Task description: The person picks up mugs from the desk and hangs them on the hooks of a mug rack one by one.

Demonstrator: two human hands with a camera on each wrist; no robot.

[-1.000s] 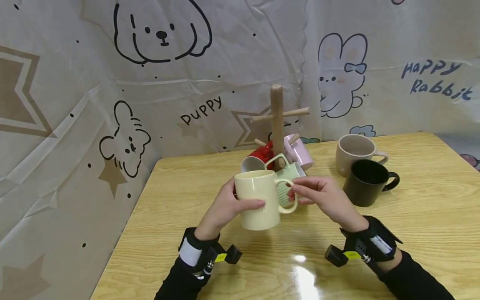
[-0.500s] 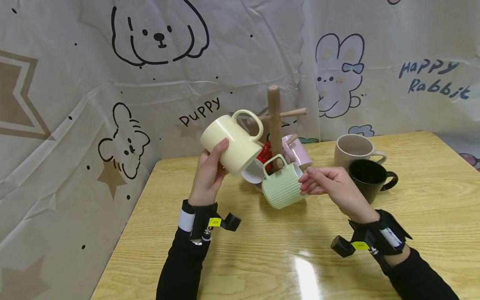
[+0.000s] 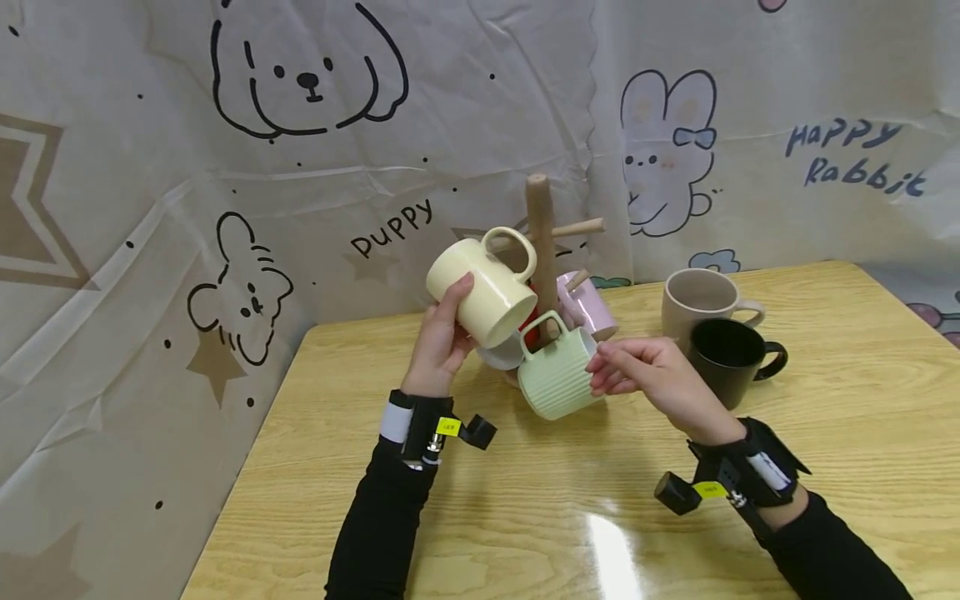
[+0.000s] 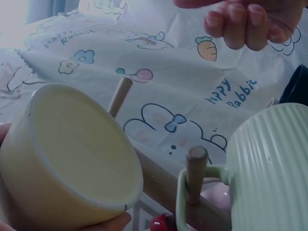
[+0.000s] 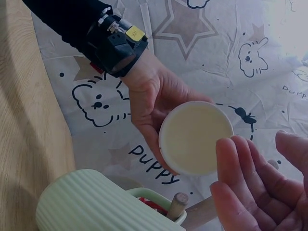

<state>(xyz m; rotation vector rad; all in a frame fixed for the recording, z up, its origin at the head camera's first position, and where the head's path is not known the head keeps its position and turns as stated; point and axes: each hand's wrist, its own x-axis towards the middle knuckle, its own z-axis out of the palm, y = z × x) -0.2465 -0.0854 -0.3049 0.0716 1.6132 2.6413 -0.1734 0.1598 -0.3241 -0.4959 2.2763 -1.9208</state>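
My left hand [image 3: 437,354] grips a pale yellow mug [image 3: 477,292] by its body and holds it tilted in the air, handle uppermost, beside a wooden mug tree [image 3: 539,221]. In the left wrist view the mug's base [image 4: 86,149] faces the camera. A ribbed light green mug [image 3: 557,379] hangs low on the tree, a peg [image 4: 196,173] passing through its handle. My right hand [image 3: 660,375] hovers by the green mug's rim with relaxed, slightly bent fingers and holds nothing. Behind, a red mug [image 3: 531,327] is mostly hidden.
A pink mug [image 3: 592,307] hangs at the back of the tree. To the right, a beige mug [image 3: 686,296] and a black mug [image 3: 722,362] stand upright on the wooden table [image 3: 525,533]. A printed cloth [image 3: 337,175] covers the wall behind.
My right hand let go of the yellow mug's handle and drew slightly right. My left hand raised and tilted the mug, turning its handle upward, then shifted it right toward the tree.
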